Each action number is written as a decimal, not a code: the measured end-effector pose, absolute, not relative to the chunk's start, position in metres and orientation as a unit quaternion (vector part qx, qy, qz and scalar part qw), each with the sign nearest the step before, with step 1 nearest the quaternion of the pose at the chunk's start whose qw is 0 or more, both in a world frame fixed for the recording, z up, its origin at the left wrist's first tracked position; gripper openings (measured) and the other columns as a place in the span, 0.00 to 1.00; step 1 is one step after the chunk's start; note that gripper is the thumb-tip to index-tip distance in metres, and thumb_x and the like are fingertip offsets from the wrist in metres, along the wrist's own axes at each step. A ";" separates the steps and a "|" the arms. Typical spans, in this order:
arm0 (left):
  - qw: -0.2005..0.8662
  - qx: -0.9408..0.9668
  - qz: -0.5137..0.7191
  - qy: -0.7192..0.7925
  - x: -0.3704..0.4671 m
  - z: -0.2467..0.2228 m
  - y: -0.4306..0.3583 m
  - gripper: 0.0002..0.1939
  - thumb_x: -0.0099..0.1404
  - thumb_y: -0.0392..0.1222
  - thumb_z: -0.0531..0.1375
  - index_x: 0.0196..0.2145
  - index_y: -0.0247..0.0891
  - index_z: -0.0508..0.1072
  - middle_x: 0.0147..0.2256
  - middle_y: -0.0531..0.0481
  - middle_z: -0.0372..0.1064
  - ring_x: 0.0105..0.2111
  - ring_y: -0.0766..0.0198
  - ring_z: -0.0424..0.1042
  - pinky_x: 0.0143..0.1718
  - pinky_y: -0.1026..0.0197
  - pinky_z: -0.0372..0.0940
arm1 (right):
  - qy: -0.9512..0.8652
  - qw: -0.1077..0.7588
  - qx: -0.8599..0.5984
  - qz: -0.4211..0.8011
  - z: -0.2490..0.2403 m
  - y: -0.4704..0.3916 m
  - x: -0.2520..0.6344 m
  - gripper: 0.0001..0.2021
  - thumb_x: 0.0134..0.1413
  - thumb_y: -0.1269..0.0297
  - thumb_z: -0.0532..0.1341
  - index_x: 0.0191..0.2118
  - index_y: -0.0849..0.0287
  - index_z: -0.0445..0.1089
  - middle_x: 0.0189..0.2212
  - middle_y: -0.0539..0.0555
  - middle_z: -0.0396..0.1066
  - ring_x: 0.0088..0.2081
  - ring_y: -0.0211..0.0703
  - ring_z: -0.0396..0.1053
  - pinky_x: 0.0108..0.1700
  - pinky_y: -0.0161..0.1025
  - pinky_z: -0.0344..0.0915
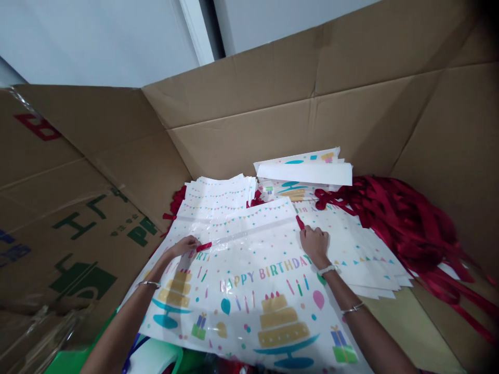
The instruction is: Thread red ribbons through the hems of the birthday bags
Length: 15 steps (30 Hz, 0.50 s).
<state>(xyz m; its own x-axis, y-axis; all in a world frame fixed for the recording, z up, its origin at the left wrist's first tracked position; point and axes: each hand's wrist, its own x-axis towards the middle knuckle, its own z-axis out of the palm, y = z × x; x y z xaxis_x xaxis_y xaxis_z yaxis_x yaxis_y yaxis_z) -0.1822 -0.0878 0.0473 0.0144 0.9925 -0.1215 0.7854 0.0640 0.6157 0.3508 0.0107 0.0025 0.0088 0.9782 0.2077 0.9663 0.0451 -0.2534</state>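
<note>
A white printed HAPPY BIRTHDAY sheet (pixel 268 254) with cakes, balloons and gifts lies in front of me, a glossy band running across its upper part. A short piece of red ribbon (pixel 204 247) shows at the band's left end, and another red ribbon end (pixel 300 222) at its right. My left hand (pixel 186 245) is closed at the left ribbon piece, fingertips pinched together. At the right edge my right hand (pixel 315 243) is curled closed against the other ribbon end. What lies under the fingers is partly hidden.
Tall cardboard walls (pixel 249 124) enclose the back and sides. Similar printed sheets (pixel 222 195) are stacked behind, and a folded white sheet (pixel 306 173) lies at the back. A heap of red ribbons (pixel 405 218) sits at right. Green and white items (pixel 156 356) are at the lower left.
</note>
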 end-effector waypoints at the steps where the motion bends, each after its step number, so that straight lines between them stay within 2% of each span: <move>1: 0.283 0.654 0.191 0.675 -0.183 0.046 -0.088 0.26 0.50 0.68 0.65 0.23 0.39 0.77 0.27 0.46 0.75 0.29 0.56 0.72 0.34 0.57 0.69 | -0.703 0.165 -0.692 0.014 0.002 0.011 0.351 0.16 0.69 0.64 0.51 0.44 0.63 0.76 0.35 0.63 0.75 0.46 0.52 0.69 0.48 0.46 0.48; 8: 0.304 0.646 0.213 0.666 -0.198 0.035 -0.093 0.19 0.53 0.58 0.65 0.29 0.38 0.78 0.32 0.43 0.76 0.33 0.53 0.73 0.39 0.53 0.69 | -0.707 0.159 -0.689 0.005 -0.001 0.011 0.352 0.16 0.69 0.64 0.51 0.43 0.63 0.75 0.34 0.61 0.74 0.45 0.52 0.68 0.47 0.46 0.49; 15: 0.309 0.660 0.209 0.652 -0.203 0.031 -0.094 0.18 0.56 0.58 0.64 0.27 0.38 0.77 0.30 0.45 0.74 0.31 0.55 0.72 0.37 0.55 0.68 | -0.705 0.154 -0.692 0.013 -0.001 0.013 0.352 0.15 0.69 0.64 0.52 0.44 0.63 0.76 0.34 0.63 0.75 0.45 0.53 0.68 0.48 0.46 0.50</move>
